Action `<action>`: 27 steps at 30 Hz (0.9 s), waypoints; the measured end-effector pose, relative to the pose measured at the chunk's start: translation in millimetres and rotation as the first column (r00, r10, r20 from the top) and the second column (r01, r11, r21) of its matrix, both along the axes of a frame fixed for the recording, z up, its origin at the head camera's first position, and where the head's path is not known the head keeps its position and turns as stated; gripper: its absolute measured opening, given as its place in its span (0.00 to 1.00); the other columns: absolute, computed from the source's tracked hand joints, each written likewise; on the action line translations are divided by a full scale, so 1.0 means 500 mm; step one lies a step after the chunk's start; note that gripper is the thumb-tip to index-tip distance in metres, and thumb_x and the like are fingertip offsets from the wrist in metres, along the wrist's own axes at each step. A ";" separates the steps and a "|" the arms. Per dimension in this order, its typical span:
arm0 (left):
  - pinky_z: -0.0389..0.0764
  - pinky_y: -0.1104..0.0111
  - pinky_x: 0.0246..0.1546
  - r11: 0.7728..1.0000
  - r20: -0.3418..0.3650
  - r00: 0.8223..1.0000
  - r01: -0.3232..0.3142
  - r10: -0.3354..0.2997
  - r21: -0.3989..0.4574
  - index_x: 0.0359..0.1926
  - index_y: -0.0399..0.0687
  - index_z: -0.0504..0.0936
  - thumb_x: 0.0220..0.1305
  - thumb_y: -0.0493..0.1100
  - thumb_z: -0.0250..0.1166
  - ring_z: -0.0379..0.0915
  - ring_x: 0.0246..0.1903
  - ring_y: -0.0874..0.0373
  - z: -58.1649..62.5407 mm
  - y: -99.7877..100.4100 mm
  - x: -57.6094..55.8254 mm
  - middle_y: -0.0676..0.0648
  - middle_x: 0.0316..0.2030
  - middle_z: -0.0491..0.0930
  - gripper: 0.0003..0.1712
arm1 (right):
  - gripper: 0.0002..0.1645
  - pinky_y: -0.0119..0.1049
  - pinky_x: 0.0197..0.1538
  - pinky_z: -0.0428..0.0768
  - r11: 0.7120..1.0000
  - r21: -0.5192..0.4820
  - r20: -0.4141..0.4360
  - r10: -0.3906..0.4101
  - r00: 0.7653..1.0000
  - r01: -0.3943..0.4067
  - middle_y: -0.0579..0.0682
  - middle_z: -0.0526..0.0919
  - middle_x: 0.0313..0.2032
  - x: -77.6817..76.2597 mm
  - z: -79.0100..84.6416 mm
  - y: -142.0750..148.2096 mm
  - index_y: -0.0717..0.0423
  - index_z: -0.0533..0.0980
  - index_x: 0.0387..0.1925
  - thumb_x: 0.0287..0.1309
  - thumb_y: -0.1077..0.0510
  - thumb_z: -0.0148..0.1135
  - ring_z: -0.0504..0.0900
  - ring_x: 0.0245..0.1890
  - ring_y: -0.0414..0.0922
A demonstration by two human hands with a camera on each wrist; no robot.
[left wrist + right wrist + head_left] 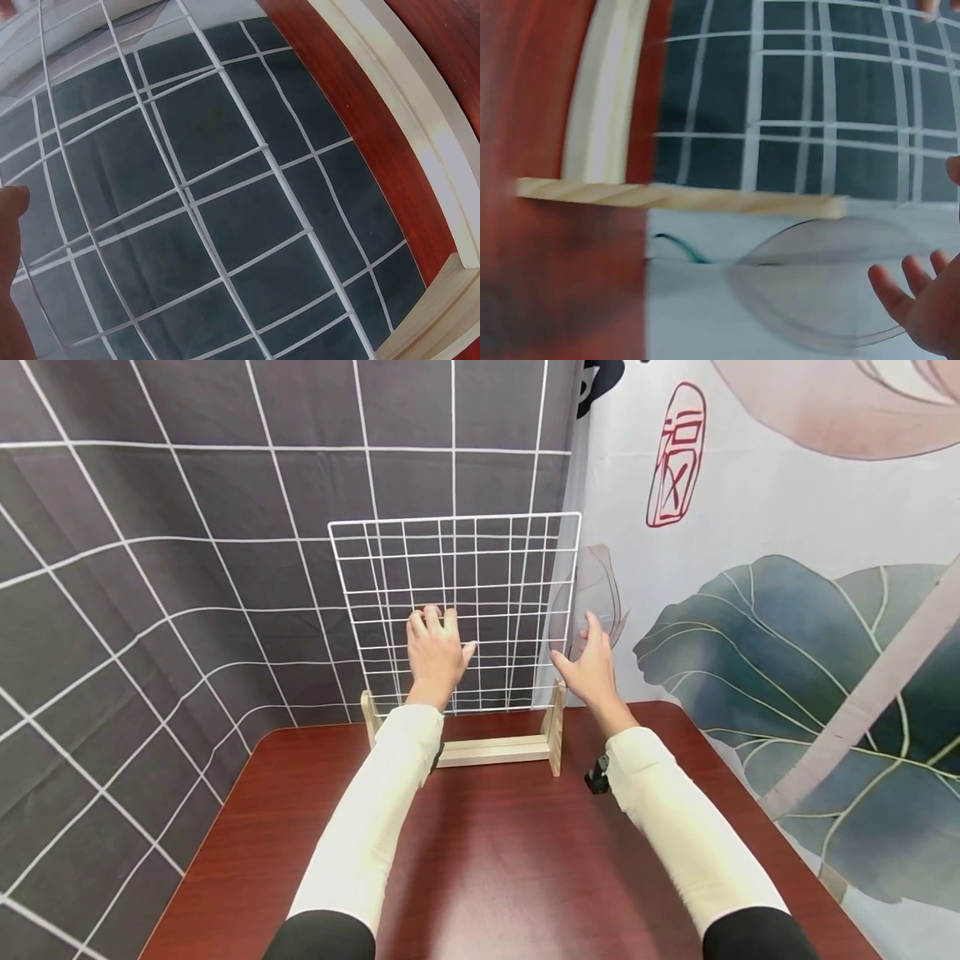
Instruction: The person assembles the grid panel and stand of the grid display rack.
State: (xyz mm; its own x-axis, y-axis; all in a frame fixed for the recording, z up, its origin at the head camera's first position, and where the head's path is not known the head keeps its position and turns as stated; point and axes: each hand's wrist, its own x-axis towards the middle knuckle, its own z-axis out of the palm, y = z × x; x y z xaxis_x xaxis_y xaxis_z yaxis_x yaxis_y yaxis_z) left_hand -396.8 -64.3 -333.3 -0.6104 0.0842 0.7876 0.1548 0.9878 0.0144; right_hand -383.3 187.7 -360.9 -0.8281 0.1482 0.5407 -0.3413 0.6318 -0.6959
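A white wire grid panel point(495, 572) stands upright, its lower corners at the two uprights of a pale wooden stand point(495, 751). My left hand point(435, 656) is in front of the panel's lower middle, fingers pointing up and thumb out to the side. Whether its fingertips touch the wires cannot be told. In the left wrist view only a thumb point(10, 270) shows beside the wires. My right hand point(588, 668) is just past the panel's right edge, thumb and fingers spread. In the right wrist view its fingers point(891, 294) hold nothing.
The stand is toward the back of a reddish-brown table point(480, 852). Behind it hangs a dark cloth with white grid lines point(247, 568). To the right hangs a pale curtain point(622, 468) printed with large leaves.
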 end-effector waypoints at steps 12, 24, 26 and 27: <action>0.71 0.53 0.60 0.999 0.022 0.999 -0.033 0.034 -0.020 0.56 0.44 0.78 0.53 0.65 0.74 0.69 0.54 0.40 -0.004 0.003 0.002 0.38 0.52 0.74 0.39 | 0.71 0.59 0.60 0.76 0.986 0.100 0.017 -0.136 0.991 0.133 0.67 0.68 0.63 -0.005 0.110 -0.076 0.51 0.39 0.80 0.48 0.50 0.78 0.75 0.57 0.65; 0.71 0.56 0.60 0.996 0.021 0.998 -0.063 0.064 -0.057 0.57 0.47 0.78 0.52 0.66 0.74 0.69 0.54 0.43 -0.001 0.001 0.008 0.41 0.52 0.73 0.39 | 0.68 0.64 0.54 0.78 0.972 0.039 0.031 -0.233 0.972 0.232 0.66 0.70 0.65 -0.020 0.121 -0.101 0.39 0.37 0.81 0.50 0.56 0.72 0.79 0.47 0.73; 0.71 0.57 0.60 0.996 0.009 0.998 -0.058 0.058 -0.067 0.57 0.48 0.78 0.52 0.65 0.74 0.68 0.54 0.44 -0.002 -0.001 0.008 0.42 0.53 0.72 0.38 | 0.67 0.64 0.53 0.78 0.972 0.031 0.024 -0.235 0.972 0.234 0.66 0.71 0.64 -0.021 0.120 -0.099 0.38 0.38 0.80 0.49 0.56 0.72 0.79 0.47 0.73; 0.71 0.57 0.60 0.996 0.002 0.999 -0.051 0.052 -0.075 0.57 0.49 0.78 0.53 0.64 0.75 0.68 0.54 0.45 -0.003 -0.002 0.008 0.42 0.54 0.72 0.37 | 0.67 0.64 0.53 0.77 0.971 0.027 0.019 -0.238 0.971 0.237 0.66 0.71 0.64 -0.022 0.119 -0.098 0.38 0.39 0.80 0.49 0.56 0.72 0.79 0.46 0.74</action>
State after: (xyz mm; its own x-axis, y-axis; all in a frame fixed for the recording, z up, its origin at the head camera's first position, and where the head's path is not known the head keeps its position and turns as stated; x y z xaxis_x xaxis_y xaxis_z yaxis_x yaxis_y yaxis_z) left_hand -392.9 -65.5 -334.6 -0.6188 0.1108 0.7777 0.1038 0.9929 -0.0590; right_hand -394.3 138.7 -301.4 -0.7824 0.3291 0.5286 -0.1642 0.7099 -0.6849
